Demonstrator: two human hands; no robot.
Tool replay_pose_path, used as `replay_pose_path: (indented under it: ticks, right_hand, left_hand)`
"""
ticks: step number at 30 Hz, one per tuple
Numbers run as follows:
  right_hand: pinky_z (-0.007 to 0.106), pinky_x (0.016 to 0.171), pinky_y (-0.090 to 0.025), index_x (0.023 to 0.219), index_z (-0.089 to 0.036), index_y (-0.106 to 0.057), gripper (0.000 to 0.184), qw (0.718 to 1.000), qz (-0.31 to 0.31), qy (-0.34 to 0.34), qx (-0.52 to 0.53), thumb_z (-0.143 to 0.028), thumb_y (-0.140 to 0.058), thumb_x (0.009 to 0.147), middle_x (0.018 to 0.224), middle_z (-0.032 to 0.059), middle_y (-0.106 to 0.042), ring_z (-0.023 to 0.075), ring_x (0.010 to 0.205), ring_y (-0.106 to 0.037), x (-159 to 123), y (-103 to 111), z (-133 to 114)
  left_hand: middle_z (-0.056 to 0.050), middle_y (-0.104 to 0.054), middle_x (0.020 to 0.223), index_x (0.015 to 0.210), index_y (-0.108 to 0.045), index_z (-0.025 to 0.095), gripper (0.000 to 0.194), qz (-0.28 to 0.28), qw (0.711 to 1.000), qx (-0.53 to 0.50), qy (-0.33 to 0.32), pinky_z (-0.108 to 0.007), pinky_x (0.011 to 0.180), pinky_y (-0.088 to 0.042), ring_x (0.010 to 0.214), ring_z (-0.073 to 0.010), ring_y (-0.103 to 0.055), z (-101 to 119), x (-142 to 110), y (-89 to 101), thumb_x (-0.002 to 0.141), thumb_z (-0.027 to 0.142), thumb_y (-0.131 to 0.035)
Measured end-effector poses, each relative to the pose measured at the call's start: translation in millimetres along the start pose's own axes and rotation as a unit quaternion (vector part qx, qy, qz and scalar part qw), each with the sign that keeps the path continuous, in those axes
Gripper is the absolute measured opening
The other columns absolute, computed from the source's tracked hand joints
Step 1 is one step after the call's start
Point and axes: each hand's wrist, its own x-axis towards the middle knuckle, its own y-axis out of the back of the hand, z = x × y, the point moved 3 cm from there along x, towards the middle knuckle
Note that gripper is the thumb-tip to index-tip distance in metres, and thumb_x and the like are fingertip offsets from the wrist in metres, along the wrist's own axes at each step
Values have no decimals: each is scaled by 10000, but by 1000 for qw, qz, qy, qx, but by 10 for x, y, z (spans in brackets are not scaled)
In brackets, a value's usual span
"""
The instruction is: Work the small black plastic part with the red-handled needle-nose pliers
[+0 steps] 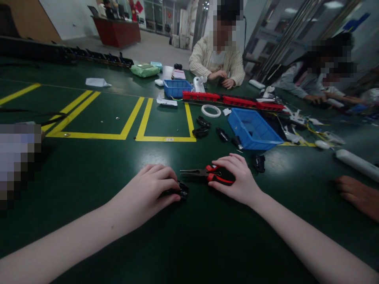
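Observation:
My left hand (151, 189) rests low on the dark green table (97, 165), fingers curled round a small black plastic part (181, 191) that pokes out at its fingertips. Just to its right, my right hand (237, 177) lies over the red and black handles of a pair of pliers (207, 173), fingers closed on them. The pliers lie flat on the table with their metal jaws pointing left toward my left hand. Another small black part (259, 163) sits just right of my right hand.
A blue bin (251, 130) stands beyond my right hand, with several black parts (204, 128) and a white ring (211, 111) near it. Further back are a second blue bin (177, 88) and red trays (233, 100). People sit across the table; another person's hand (358, 195) lies at right.

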Motion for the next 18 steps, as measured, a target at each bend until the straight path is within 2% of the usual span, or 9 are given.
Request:
replay_pose_path:
  ticks: [8, 13, 18]
  right_hand:
    - [538, 1025, -362, 1127, -196, -590, 439, 999, -23, -20, -18, -501, -632, 814, 1084, 90, -667, 248, 1062, -606, 9, -35, 33]
    - [603, 1075, -279, 1220, -213, -556, 495, 998, -47, -14, -37, -515, -602, 831, 1179, 106, -629, 276, 1150, -563, 18, -45, 84]
    - [640, 1082, -254, 1272, -224, -518, 554, 997, -63, -1, -52, -532, -609, 821, 1240, 122, -604, 298, 1199, -539, 20, 4, 56]
  left_hand:
    - [-36, -605, 1061, 1025, -675, 209, 142, -59, 997, 13, 54, -439, 873, -463, 1002, -237, -547, 66, -44, 44, 899, 224, -612]
    - [-57, -543, 1175, 995, -665, 179, 132, -43, 999, 3, 17, -425, 908, -495, 1079, -239, -534, 59, -59, 34, 863, 176, -649]
    - [-72, -501, 1251, 991, -650, 173, 168, -50, 997, -42, 42, -427, 899, -518, 1099, -242, -547, 6, -84, 22, 828, 143, -676]
